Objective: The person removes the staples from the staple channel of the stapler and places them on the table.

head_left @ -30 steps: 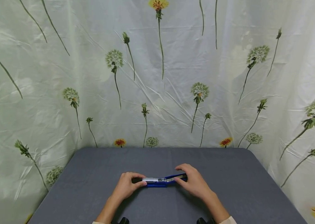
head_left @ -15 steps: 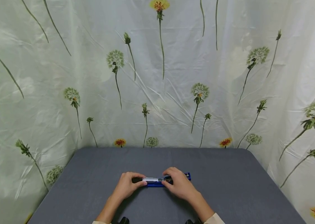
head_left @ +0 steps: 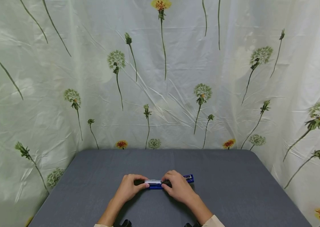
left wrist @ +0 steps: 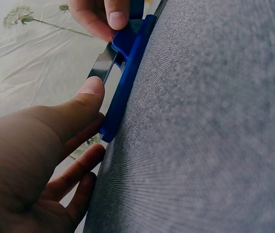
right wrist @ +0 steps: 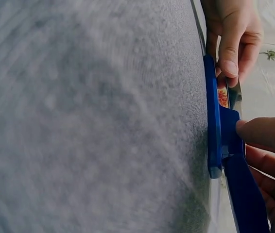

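A blue stapler (head_left: pixel 156 187) lies across the table with its top cover (head_left: pixel 189 178) swung wide back to the right, baring the metal staple magazine (head_left: pixel 152 181). At the magazine's left end, my left hand (head_left: pixel 128 189) pinches it between thumb and fingers. My right hand (head_left: pixel 180 188) grips the stapler near its hinge, the thumb against the blue side (right wrist: pixel 231 128) and the fingers behind it. In the left wrist view the magazine (left wrist: pixel 103 64) slants up off the blue base (left wrist: pixel 128 82). My right palm hides part of the cover in the head view.
A grey cloth covers the table (head_left: pixel 114 164). Behind it hangs a pale curtain (head_left: pixel 171 69) printed with dandelions, reaching round both sides. The table's far edge runs along the curtain's foot.
My right hand has moved left from the opened cover to the stapler's hinge area, then slightly further left. The cover's end now shows beyond it. My left hand has stayed in place.
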Available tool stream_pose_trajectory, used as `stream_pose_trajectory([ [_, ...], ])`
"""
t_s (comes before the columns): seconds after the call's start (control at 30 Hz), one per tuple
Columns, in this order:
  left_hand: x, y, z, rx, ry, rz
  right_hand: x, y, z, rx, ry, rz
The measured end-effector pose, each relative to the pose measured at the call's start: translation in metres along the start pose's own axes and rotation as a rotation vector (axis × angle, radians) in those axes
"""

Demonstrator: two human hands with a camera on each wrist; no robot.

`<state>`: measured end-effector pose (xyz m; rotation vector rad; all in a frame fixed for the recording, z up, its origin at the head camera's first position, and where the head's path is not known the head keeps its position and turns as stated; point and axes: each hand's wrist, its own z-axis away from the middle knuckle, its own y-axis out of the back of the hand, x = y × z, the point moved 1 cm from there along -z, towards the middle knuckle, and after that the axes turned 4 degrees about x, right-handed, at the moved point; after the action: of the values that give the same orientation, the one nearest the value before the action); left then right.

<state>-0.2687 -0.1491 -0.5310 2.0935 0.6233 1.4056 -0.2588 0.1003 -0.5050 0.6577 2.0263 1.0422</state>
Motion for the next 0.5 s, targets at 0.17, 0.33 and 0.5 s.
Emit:
stream_pose_trajectory([
  [0.17, -0.0007, -0.0003, -0.0006, 0.000, 0.005, 0.001, -0.0021, -0.0003, -0.0003, 0.006, -0.001, 0.013],
  [0.33, -0.0011, -0.0007, -0.0007, 0.007, 0.002, -0.007, -0.0036, -0.0028, -0.0006, 0.019, 0.006, 0.047],
  [0.5, -0.0010, -0.0013, -0.0002, 0.012, -0.002, -0.002, -0.0056, -0.0045, -0.0003, 0.029, 0.004, 0.066],
])
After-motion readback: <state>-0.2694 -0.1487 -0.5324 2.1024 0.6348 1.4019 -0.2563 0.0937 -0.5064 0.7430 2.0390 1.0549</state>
